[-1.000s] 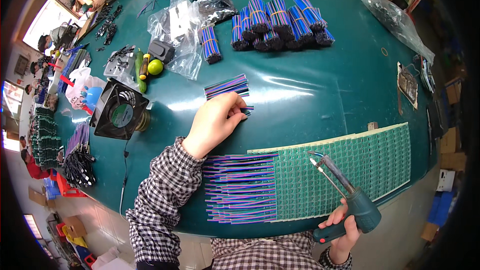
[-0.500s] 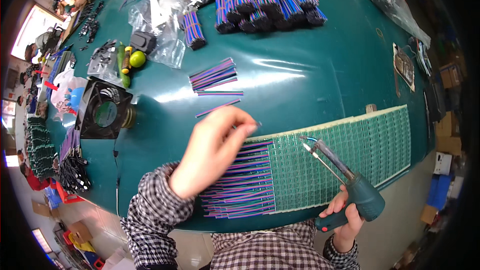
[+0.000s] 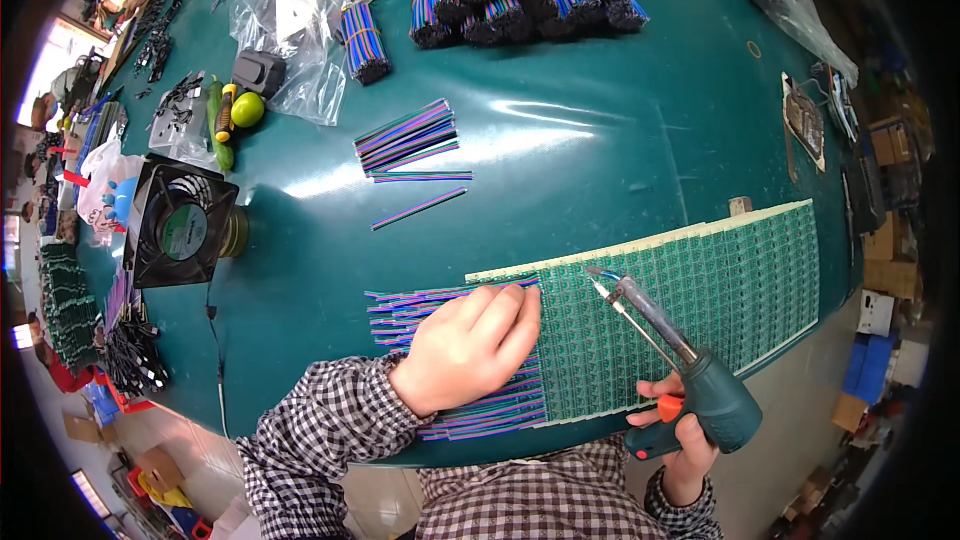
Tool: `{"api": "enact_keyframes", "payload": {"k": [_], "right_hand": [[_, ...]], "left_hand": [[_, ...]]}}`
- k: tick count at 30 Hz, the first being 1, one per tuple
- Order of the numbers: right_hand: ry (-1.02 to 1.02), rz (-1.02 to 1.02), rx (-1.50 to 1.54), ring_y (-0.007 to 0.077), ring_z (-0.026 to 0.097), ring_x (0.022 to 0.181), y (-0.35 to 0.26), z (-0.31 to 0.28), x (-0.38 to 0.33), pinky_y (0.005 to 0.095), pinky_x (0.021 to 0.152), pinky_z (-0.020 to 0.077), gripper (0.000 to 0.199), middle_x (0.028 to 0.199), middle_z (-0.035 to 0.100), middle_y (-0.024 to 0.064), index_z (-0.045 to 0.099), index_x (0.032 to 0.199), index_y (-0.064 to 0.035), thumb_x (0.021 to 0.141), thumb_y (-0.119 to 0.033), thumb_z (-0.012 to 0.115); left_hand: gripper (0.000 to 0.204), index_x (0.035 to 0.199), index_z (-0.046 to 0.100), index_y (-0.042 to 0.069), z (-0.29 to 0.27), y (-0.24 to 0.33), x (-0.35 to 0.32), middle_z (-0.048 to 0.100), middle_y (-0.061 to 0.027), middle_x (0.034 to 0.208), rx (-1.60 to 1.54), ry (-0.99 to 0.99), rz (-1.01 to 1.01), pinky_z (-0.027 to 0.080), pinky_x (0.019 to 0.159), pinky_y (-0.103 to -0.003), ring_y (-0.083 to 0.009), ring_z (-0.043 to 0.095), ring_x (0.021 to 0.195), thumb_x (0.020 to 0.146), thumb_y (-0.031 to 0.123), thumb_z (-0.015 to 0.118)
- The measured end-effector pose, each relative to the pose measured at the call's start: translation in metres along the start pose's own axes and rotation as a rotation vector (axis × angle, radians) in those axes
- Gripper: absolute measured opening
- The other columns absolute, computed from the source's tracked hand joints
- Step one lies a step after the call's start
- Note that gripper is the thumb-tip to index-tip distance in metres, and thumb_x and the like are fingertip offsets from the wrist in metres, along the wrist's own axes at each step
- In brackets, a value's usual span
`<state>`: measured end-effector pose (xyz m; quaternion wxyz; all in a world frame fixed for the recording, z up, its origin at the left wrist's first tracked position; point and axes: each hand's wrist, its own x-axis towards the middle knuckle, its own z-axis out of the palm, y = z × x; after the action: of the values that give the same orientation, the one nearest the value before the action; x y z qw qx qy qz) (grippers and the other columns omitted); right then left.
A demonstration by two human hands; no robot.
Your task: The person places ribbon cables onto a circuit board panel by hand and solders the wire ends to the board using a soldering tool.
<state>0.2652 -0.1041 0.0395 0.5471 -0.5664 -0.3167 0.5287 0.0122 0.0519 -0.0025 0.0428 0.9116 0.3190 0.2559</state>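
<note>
My left hand point(image 3: 474, 348) rests over a row of short multicoloured ribbon wires point(image 3: 478, 420). Its thumb and fingers pinch the end of the uppermost ribbon wire point(image 3: 530, 282), at the left edge of the green circuit board panel point(image 3: 680, 300). The hand hides the middle of the row. My right hand point(image 3: 690, 450) grips a dark green soldering gun point(image 3: 722, 395) with an orange trigger and a thin feed tube. The gun's tip points up and left above the panel, a short way right of my left fingertips; whether it touches cannot be told.
Loose ribbon wires point(image 3: 408, 140) lie beyond the panel, with bundled wires point(image 3: 525, 0) at the far side. A black fan point(image 3: 182, 225) stands at left, near a cucumber point(image 3: 220, 130) and a green round fruit point(image 3: 247, 110). A wooden block point(image 3: 740, 206) touches the panel's far edge.
My left hand has come down and toward me onto the wire ends at the panel's left edge. The soldering gun has shifted slightly left, and its orange trigger now shows. The view has moved a little.
</note>
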Motion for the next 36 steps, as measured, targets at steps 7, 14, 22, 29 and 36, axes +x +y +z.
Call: {"api": "enact_keyframes", "payload": {"k": [7, 14, 22, 29, 36], "right_hand": [[-0.004, 0.069, -0.043, 0.038, 0.069, 0.114, -0.001, -0.001, -0.004, 0.0446, 0.077, 0.0703, 0.068, 0.114, 0.064, 0.0217, 0.045, 0.147, 0.0098, 0.099, -0.031, 0.068], [0.053, 0.067, -0.095, 0.0338, 0.071, 0.108, 0.007, -0.009, -0.015, 0.0441, 0.08, 0.0688, 0.066, 0.11, 0.065, 0.0202, 0.052, 0.137, 0.012, 0.096, -0.035, 0.073], [-0.011, 0.174, -0.145, 0.031, 0.072, 0.1, 0.001, -0.008, -0.017, 0.0457, 0.086, 0.0638, 0.055, 0.105, 0.068, 0.0229, 0.062, 0.117, 0.0112, 0.096, -0.038, 0.075], [-0.029, 0.173, -0.2, 0.0303, 0.069, 0.098, 0.004, -0.002, -0.02, 0.0462, 0.09, 0.0611, 0.046, 0.102, 0.067, 0.021, 0.061, 0.11, 0.0079, 0.095, -0.033, 0.075], [-0.061, 0.201, -0.243, 0.0305, 0.069, 0.098, 0.005, -0.001, -0.019, 0.045, 0.091, 0.0579, 0.036, 0.103, 0.067, 0.0193, 0.061, 0.109, 0.0053, 0.097, -0.027, 0.072]], "left_hand": [[0.034, 0.111, 0.074, -0.001, -0.006, 0.001, 0.005, 0.067, -0.0088, 0.105, 0.053, -0.059, 0.015, 0.057, 0.067, -0.029, -0.0204, 0.068, 0.086, 0.078, 0.01, 0.072], [0.034, 0.111, 0.074, 0.0, -0.002, -0.004, 0.002, 0.068, -0.0095, 0.106, 0.025, -0.019, 0.028, 0.057, 0.067, -0.03, -0.0211, 0.068, 0.087, 0.078, 0.01, 0.072], [0.034, 0.111, 0.074, -0.001, -0.005, -0.011, 0.004, 0.067, -0.0091, 0.103, -0.111, -0.063, -0.025, 0.058, 0.067, -0.031, -0.0217, 0.068, 0.086, 0.078, 0.009, 0.071], [0.034, 0.11, 0.074, 0.0, -0.005, -0.013, 0.004, 0.067, -0.0081, 0.103, -0.138, -0.057, -0.033, 0.058, 0.067, -0.031, -0.021, 0.067, 0.087, 0.077, 0.008, 0.072], [0.033, 0.109, 0.074, 0.0, -0.005, -0.013, 0.006, 0.066, -0.0077, 0.102, -0.117, -0.068, -0.025, 0.058, 0.067, -0.03, -0.0207, 0.067, 0.087, 0.077, 0.008, 0.072]]}}
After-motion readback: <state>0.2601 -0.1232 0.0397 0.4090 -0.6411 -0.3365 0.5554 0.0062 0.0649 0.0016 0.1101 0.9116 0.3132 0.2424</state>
